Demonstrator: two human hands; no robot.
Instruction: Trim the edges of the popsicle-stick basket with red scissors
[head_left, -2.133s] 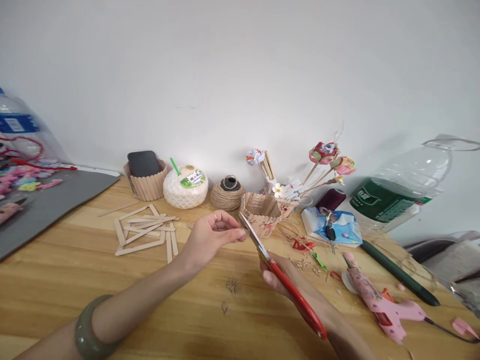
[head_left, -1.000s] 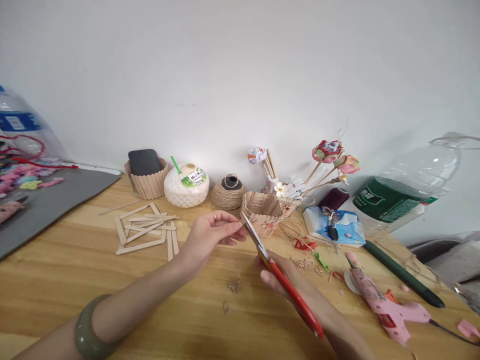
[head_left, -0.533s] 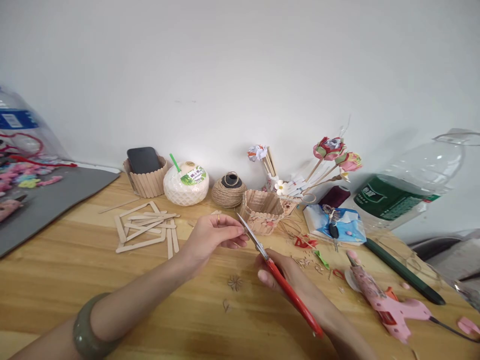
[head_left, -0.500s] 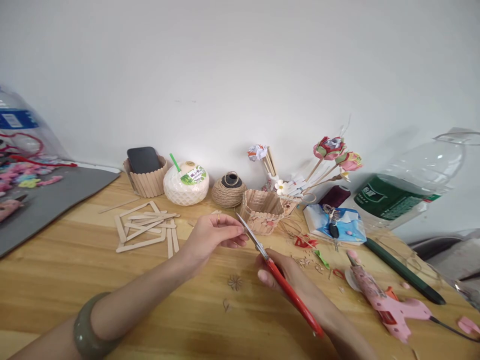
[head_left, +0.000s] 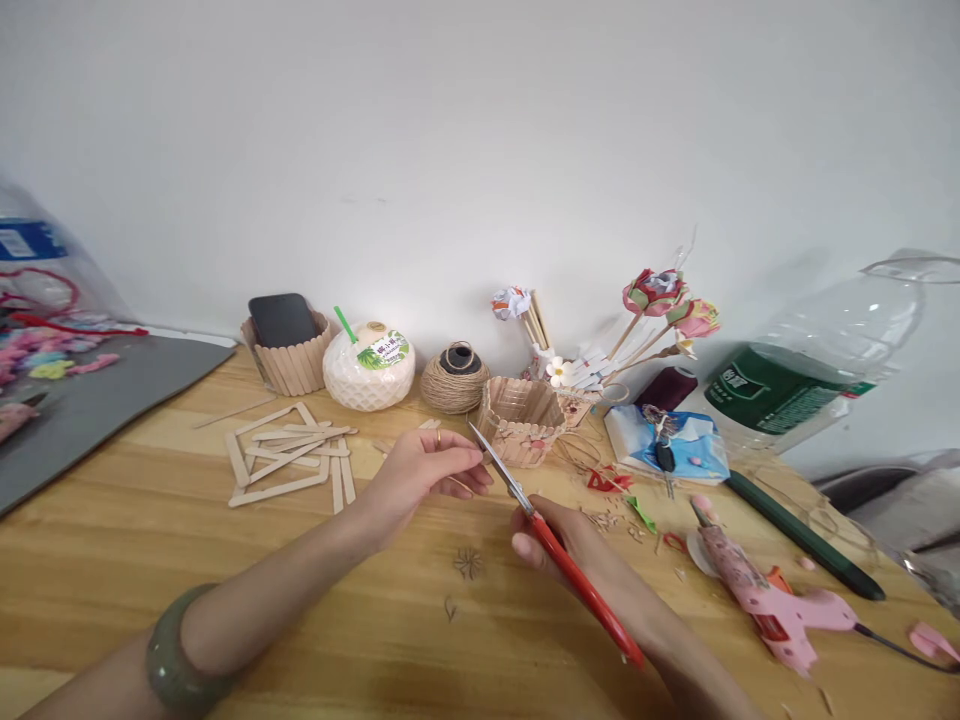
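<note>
My right hand (head_left: 559, 540) grips a pair of red-handled scissors (head_left: 574, 570), whose blades point up and left. The blades look closed or nearly so, their tips beside the fingertips of my left hand (head_left: 439, 465). Thumb and forefinger of that left hand are pinched together; whatever lies between them is too small or hidden to make out. Below the hands, a small flower-shaped piece of twine (head_left: 469, 563) lies on the wooden table, with a short twine scrap (head_left: 450, 608) in front of it. Just behind the scissor tips stands a popsicle-stick box (head_left: 521, 420).
Loose popsicle sticks (head_left: 289, 455) lie on the left. Along the wall stand a stick holder (head_left: 296, 368) with a phone, a white coconut (head_left: 367, 375), a twine spool (head_left: 454, 385) and paper flowers (head_left: 656, 295). At right lie a pink glue gun (head_left: 784, 610) and a large bottle (head_left: 795, 370).
Both hands and the scissors keep nearly the same pose. The whole view has shifted very slightly; nothing has visibly been taken up or let go.
</note>
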